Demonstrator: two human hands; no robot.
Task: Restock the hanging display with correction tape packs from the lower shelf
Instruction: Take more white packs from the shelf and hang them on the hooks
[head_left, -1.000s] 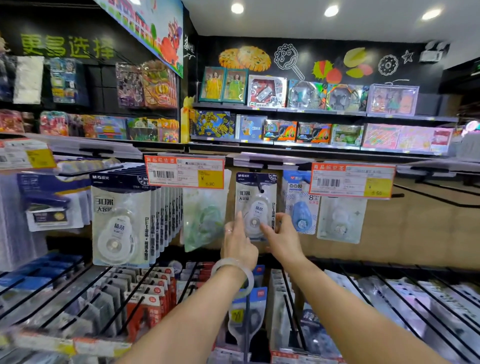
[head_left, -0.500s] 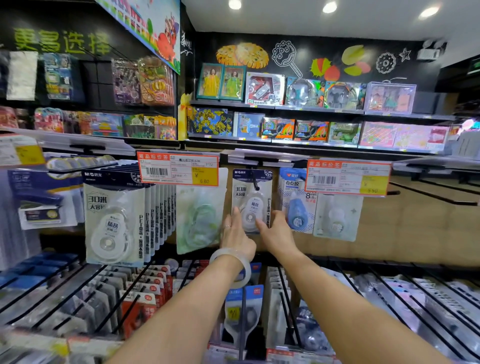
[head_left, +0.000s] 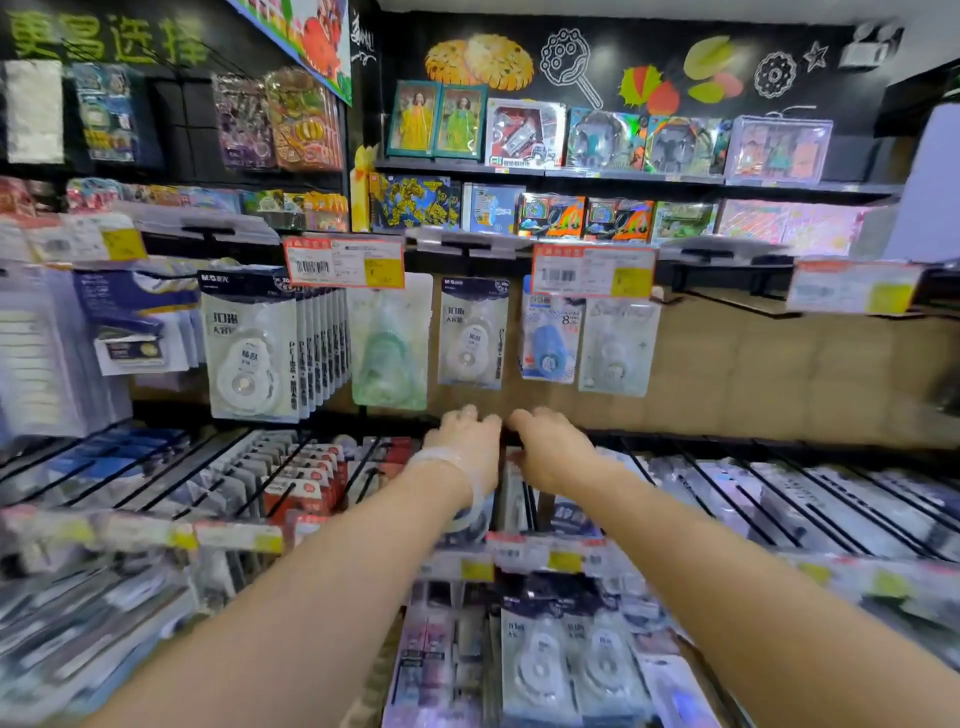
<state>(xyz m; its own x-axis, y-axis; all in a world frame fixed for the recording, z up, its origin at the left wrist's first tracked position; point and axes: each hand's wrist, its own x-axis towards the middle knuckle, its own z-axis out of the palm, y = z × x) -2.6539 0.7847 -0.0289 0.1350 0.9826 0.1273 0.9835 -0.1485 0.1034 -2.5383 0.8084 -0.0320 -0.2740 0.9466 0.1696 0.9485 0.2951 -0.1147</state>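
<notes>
White-and-navy correction tape packs (head_left: 566, 670) lie in the lower shelf (head_left: 519, 558) just beneath my forearms, stocked flat behind the yellow price strip, which I judge is the supply I am meant to draw from. Up on the hanging display, one matching pack (head_left: 471, 332) dangles alone on its peg, while the neighbouring full row (head_left: 252, 343) to the left is packed deep; that thin peg looks like the one wanting more. Packs hang by their card holes so shoppers can see the faces, hence the upright, front-on arrangement.

My left hand (head_left: 465, 441) and right hand (head_left: 550, 447) sit close together below the lone pack, at the back of the wire-divided middle rack (head_left: 779, 483), knuckles up and fingers bent over something there. Motion blur smears the fingertips, so I cannot tell whether either grip is closed on a pack or merely resting on the rack's rear edge. A pale bangle (head_left: 457, 488) circles the left wrist.
</notes>
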